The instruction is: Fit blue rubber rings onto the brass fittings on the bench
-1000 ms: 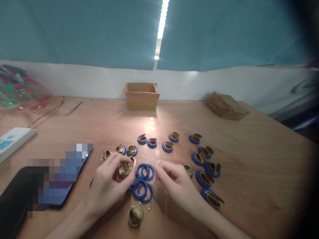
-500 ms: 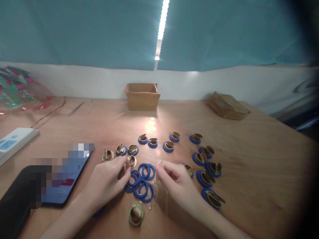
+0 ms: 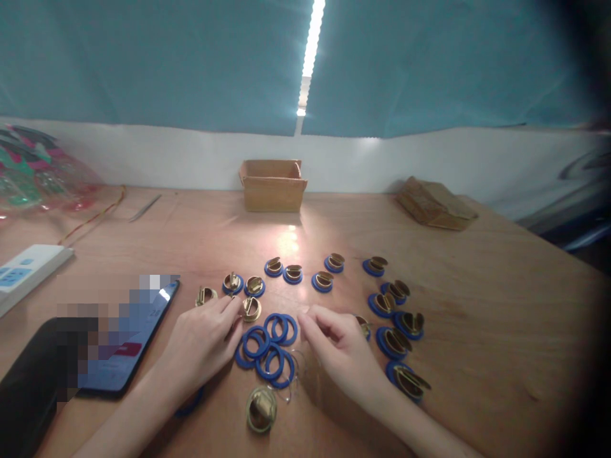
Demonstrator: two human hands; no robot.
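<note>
My left hand (image 3: 203,340) lies low on the wooden table (image 3: 477,305), its fingers stretched out. The fingertips are beside a small brass piece (image 3: 251,308) that rests on the table. My right hand (image 3: 344,353) is curled, thumb and forefinger pinched together near the loose blue rings (image 3: 267,346); what they pinch is too small to see. Another brass piece (image 3: 261,409) lies nearer me, next to thin wire rings (image 3: 292,375). Several brass pieces seated on blue rings (image 3: 391,318) form an arc beyond both hands. One blue ring (image 3: 191,401) shows under my left forearm.
An open cardboard box (image 3: 273,184) stands at the back, a flattened brown package (image 3: 434,203) to its right. A phone (image 3: 128,343) and a dark object (image 3: 28,381) lie at the left, with a white power strip (image 3: 23,270), tweezers (image 3: 143,207) and a plastic bag (image 3: 33,172).
My left hand held a brass piece up above the blue rings; it has come down, and the piece now lies on the table at its fingertips. My right hand has barely moved.
</note>
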